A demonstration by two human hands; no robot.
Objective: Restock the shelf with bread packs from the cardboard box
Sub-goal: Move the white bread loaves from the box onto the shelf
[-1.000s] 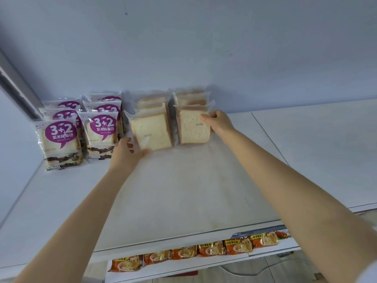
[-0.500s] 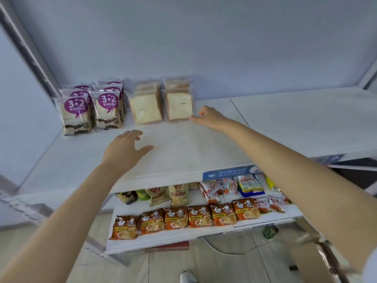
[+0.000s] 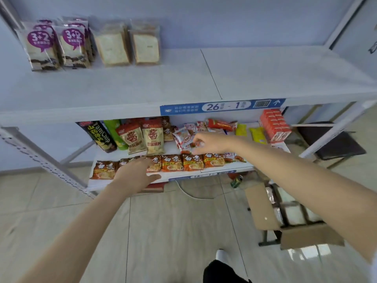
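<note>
Left grip and right grip hover loose-fingered; bread packs read "3+2".

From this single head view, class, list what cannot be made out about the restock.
Head view: cardboard box, contents partly hidden by the right arm; pack count unclear.
Head view: bread packs, rear rows hidden behind the front row.
Head view: blue shelf label, small print blurred.
</note>
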